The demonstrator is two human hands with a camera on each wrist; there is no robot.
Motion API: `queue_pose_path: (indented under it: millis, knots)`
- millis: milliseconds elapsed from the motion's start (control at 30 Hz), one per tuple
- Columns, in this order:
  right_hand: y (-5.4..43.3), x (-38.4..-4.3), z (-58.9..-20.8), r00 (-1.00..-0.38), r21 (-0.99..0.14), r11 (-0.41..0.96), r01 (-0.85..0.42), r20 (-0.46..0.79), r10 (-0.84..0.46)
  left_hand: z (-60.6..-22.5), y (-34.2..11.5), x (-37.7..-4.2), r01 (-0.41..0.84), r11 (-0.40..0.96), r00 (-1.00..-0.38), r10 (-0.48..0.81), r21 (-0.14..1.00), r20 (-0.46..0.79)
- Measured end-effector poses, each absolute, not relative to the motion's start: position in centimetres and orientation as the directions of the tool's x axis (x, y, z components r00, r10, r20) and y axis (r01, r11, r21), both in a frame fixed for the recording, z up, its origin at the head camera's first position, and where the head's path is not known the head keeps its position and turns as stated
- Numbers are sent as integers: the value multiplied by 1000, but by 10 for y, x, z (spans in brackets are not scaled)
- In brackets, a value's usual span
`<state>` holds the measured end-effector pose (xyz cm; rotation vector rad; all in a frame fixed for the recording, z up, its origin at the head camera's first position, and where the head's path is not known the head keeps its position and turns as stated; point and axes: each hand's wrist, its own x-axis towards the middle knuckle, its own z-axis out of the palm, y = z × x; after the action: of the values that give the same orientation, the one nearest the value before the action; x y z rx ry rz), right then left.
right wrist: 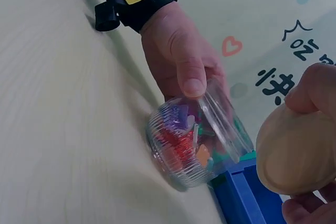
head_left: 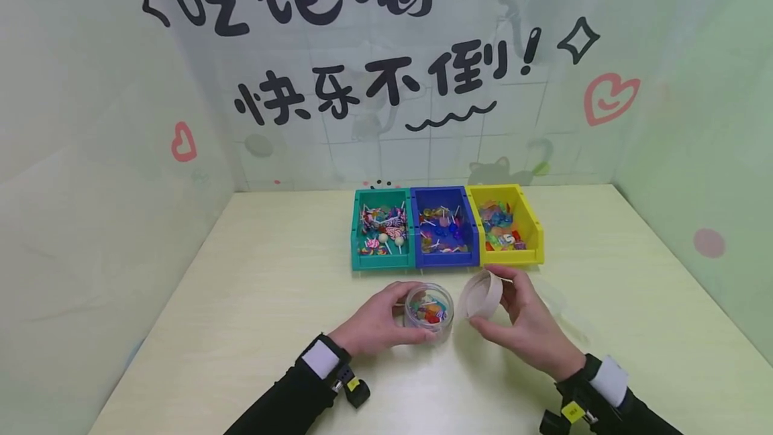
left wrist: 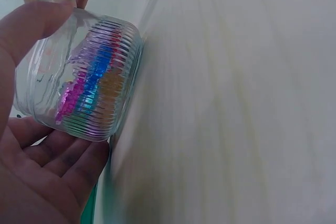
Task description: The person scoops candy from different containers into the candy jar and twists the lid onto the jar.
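Observation:
A clear ribbed jar [head_left: 429,307] with colourful candies inside stands on the table, its mouth uncovered. My left hand [head_left: 386,321] grips it from the left, thumb on the near side and fingers round the far side. In the left wrist view the candies [left wrist: 94,80] show pink, blue and orange through the ribbed wall. Just right of the jar, my right hand [head_left: 525,321] pinches a pale round lid [head_left: 481,295] by its rim, tilted on edge with its hollow side facing the jar. The lid's smooth outer face shows in the right wrist view.
Behind the hands, three joined bins stand in a row: a green bin [head_left: 383,262] with lollipops, a blue bin [head_left: 447,260] with wrapped sweets and sticks, and a yellow bin [head_left: 531,233] with colourful pieces. Farther back is a printed wall [head_left: 362,153].

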<state>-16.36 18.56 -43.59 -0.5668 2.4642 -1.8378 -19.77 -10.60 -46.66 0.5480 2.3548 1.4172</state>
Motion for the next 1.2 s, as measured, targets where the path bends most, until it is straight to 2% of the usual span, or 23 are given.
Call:
queue_pose_path:
  millis: [267, 500, 867, 1200]
  knots:
    - [175, -174, -429, -879, -883, 227, -411, 318, -355, -469, -107, -198, 140, 415, -868, 488, 899, -90]
    - [157, -180, -427, -844, -803, 342, -488, 334, -420, -467, -106, -197, 120, 410, -867, 488, 904, -105]
    - [145, -184, -435, -783, -729, 422, -539, 250, -570, -468, -106, -199, 128, 318, -842, 535, 939, -66]
    - [138, -186, -436, -767, -670, 490, -558, 192, -612, -468, -108, -198, 138, 341, -847, 527, 930, -67]
